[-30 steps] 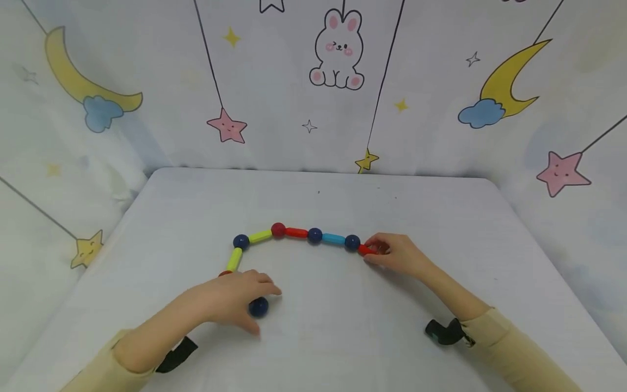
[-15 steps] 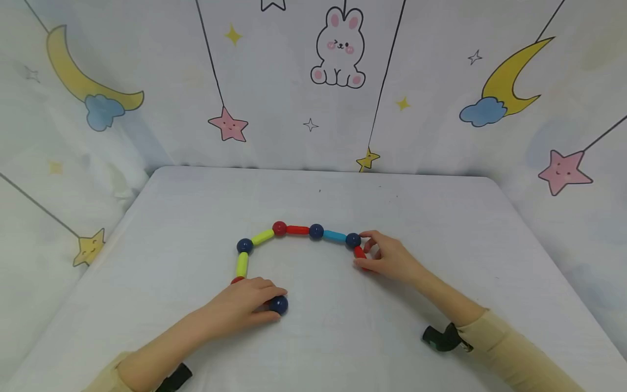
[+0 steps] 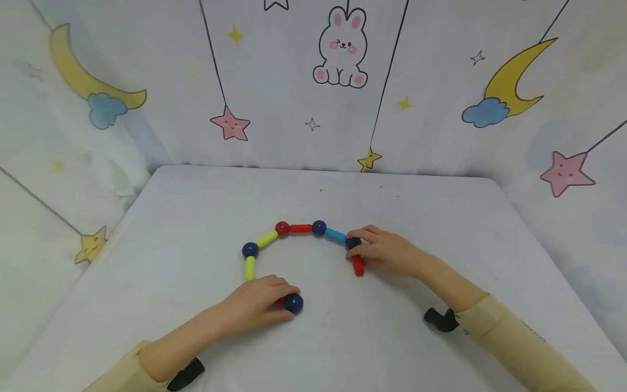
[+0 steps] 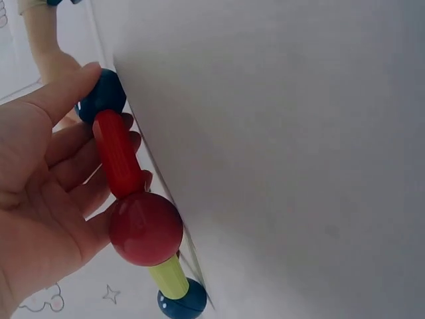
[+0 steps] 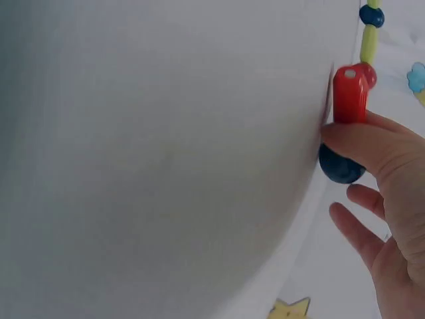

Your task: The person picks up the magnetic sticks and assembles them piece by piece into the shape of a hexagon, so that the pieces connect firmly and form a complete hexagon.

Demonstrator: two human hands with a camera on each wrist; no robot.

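An arched chain of balls and rods, which look like magnetic building pieces, lies on the table. My left hand (image 3: 259, 305) pinches the dark blue ball (image 3: 295, 304) at the chain's near left end. Behind it, a red rod (image 4: 119, 156) and a red ball (image 4: 146, 229) lie along the palm. My right hand (image 3: 389, 251) pinches another dark blue ball (image 5: 340, 167) between thumb and fingers. From that ball a red rod (image 3: 359, 266) points toward me, its near end free. A light blue rod (image 3: 336, 235) joins the same ball from the left.
The chain's far part has a dark blue ball (image 3: 319, 228), a red ball (image 3: 282, 228) and yellow-green rods (image 3: 266, 239). A white cloth covers the table (image 3: 392, 348). Behind stands a patterned curtain (image 3: 274, 81). Dark wrist devices (image 3: 442, 320) sit by both sleeves.
My left hand has moved right, bringing the chain's left end inward. The right-hand red rod has swung toward me, and my right hand has shifted from that rod to the dark blue ball.
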